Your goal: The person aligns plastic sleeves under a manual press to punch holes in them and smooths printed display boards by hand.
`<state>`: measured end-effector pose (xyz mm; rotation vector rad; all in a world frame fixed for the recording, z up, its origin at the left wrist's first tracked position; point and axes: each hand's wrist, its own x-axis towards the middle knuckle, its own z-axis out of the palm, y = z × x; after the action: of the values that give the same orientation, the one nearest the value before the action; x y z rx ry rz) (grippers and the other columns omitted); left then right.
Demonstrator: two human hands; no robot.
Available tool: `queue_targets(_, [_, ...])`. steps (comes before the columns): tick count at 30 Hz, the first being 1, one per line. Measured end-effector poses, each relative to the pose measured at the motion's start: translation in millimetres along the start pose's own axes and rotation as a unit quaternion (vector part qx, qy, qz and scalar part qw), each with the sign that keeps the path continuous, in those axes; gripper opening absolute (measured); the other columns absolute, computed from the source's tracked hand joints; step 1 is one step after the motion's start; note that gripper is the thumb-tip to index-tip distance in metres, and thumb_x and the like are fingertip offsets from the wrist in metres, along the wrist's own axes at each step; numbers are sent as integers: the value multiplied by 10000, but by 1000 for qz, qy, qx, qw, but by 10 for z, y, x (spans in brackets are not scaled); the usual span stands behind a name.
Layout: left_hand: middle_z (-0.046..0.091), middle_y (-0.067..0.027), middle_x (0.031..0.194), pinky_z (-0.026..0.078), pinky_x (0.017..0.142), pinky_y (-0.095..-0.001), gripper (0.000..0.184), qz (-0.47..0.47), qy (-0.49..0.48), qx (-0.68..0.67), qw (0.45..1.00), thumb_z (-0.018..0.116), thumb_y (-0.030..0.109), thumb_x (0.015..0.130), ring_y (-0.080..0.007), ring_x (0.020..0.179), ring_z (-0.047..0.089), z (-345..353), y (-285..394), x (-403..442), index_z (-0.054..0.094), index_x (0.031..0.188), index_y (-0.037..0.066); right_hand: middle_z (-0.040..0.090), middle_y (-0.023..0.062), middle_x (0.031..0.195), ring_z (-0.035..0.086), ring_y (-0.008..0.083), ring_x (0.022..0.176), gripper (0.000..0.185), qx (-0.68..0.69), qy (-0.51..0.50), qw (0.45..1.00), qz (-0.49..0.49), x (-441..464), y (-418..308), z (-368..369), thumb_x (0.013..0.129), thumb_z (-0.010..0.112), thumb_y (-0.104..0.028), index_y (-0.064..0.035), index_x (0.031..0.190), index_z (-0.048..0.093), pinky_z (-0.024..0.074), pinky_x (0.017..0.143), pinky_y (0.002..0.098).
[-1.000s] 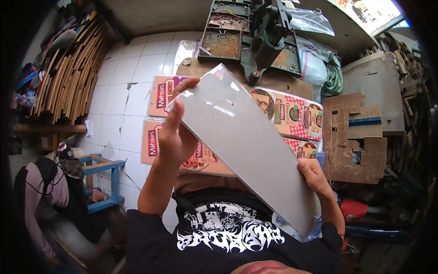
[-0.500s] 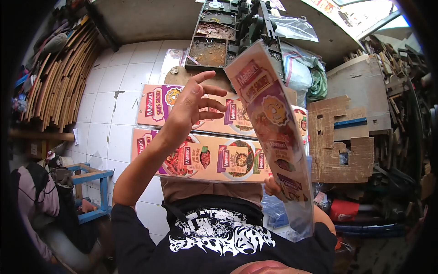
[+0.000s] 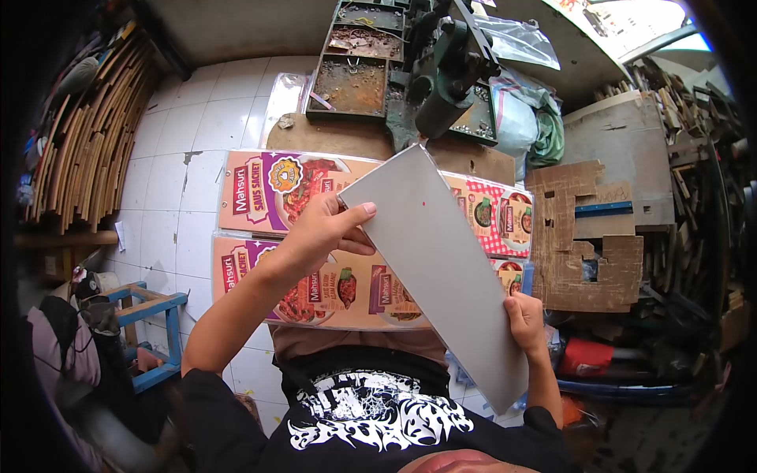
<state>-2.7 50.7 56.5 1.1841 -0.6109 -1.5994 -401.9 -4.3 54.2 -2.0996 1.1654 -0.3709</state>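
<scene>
A long board with its plain grey side up (image 3: 441,260) is held at a slant over the work surface. My left hand (image 3: 335,229) grips its upper left edge, thumb on top. My right hand (image 3: 524,319) holds the board's lower right edge. Its upper corner is close to the base of a dark green press (image 3: 445,87). Beneath the board lie printed orange panels in two rows, an upper panel (image 3: 260,193) and a lower panel (image 3: 347,292). The grey board hides the middle of both.
Trays of small metal parts (image 3: 351,83) flank the press. Cut brown boards (image 3: 583,276) and a white sack (image 3: 512,114) are at the right. A blue frame (image 3: 169,335) and stacked wood strips (image 3: 87,142) stand at the left.
The board was turned from its grey side to its printed side, then back to grey. My left hand came off it and now grips its edge again.
</scene>
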Motion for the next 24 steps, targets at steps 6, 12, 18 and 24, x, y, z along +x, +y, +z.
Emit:
queue_targets(6, [675, -185, 992, 618, 693, -299, 421, -44, -8, 8, 999, 591, 257, 961, -203, 791, 714, -7, -43, 193, 539, 1182, -98, 414, 145, 572, 422, 293, 514, 382, -37, 10, 999, 11, 24, 45, 25, 958, 541, -173, 39, 647, 478, 317, 504, 390])
queue_targets(12, [666, -176, 1052, 602, 809, -326, 406, -17, -28, -17, 999, 571, 225, 976, -222, 908, 702, 6, -39, 401, 537, 1222, -96, 373, 132, 568, 391, 272, 508, 422, -42, 37, 998, 14, 130, 99, 76, 968, 535, -186, 25, 616, 433, 290, 500, 389])
queue_targets(18, [668, -183, 1078, 581, 842, -322, 391, 23, -53, -15, 998, 598, 190, 961, -231, 935, 695, -62, -136, 529, 551, 1212, -106, 356, 122, 564, 376, 263, 504, 451, -39, 49, 998, 27, 176, 136, 105, 983, 523, -207, 22, 609, 418, 280, 499, 386])
queue_targets(24, [682, -165, 1050, 568, 837, -301, 369, 37, -64, -21, 997, 597, 176, 969, -210, 916, 693, -72, -175, 548, 564, 1199, -111, 352, 111, 561, 372, 248, 502, 446, -44, 40, 998, 29, 162, 182, 101, 987, 517, -197, 16, 609, 413, 276, 498, 380])
